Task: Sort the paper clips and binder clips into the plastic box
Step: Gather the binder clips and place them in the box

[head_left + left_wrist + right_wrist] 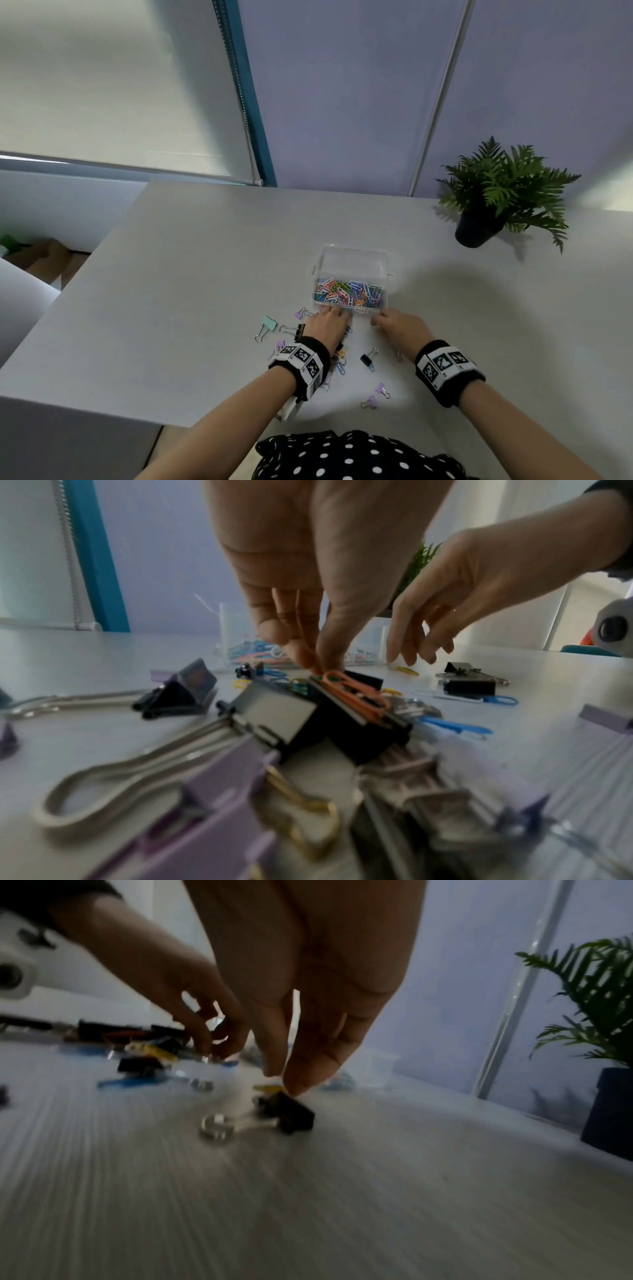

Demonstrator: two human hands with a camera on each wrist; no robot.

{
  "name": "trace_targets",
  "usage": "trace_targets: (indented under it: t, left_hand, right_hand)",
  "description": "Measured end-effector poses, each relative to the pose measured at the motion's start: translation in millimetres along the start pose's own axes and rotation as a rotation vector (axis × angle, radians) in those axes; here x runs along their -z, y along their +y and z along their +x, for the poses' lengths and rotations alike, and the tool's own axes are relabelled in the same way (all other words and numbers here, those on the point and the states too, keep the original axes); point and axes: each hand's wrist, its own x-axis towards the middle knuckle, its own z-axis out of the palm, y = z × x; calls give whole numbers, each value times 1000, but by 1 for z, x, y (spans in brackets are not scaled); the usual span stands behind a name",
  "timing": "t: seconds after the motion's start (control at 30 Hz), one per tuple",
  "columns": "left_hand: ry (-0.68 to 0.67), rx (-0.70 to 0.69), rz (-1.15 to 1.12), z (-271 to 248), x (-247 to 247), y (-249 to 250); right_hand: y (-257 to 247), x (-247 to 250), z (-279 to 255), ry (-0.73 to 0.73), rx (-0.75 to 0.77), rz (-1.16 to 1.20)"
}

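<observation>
Polka-dot fabric [356, 455] sits closest to you at the bottom of the head view, with both forearms reaching out over the table [191, 274].

Your left hand [327, 325] is down on the pile of binder clips [274, 723], finger and thumb tips [329, 658] pinched together at the end of an orange paper clip [356, 696] that lies on top of a black binder clip. Left of that grip lie a mint clip [266, 327] and a black clip with silver handles [293, 330]; behind it, under your wrist, purple clips [219, 804] and a gold one crowd together, blurred. Blue paper clips [455, 727] lie to the right of the pinch.

Just beyond both sets of fingertips stands the box [351, 284], lid open, its near compartment full of coloured paper clips; your left fingers reach its near wall.

Your right hand [399, 325] points its fingers down at the table. In the right wrist view the fingertips [298, 1080] touch the top edge of a small black clip [291, 1115], with a yellow paper clip [268, 1088] just beside them. That picture is blurred, and I cannot tell whether you are gripping anything. Behind this hand lie another black clip [368, 358] and two purple ones [376, 394].

Far right of your grip stands a potted fern [496, 195].
</observation>
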Motion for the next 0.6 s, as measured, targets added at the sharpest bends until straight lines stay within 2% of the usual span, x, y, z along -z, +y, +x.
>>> trace_targets:
  t: [0.07,0.2,0.33,0.5,0.6]
  left_hand:
    - [1,-25,-3,2,1,5]
    - [3,-78,-12,5,1,9]
    - [-4,-69,19,6,3,11]
    - [11,-62,82,0,-2,13]
    - [16,-90,109,-3,-9,11]
  right_hand:
    - [3,-11,0,-6,-5,-18]
    - [0,-8,-1,32,-28,139]
    - [3,-12,-3,44,-64,226]
    - [-1,-11,-13,-29,-68,218]
    - [-5,3,-13,-6,-99,370]
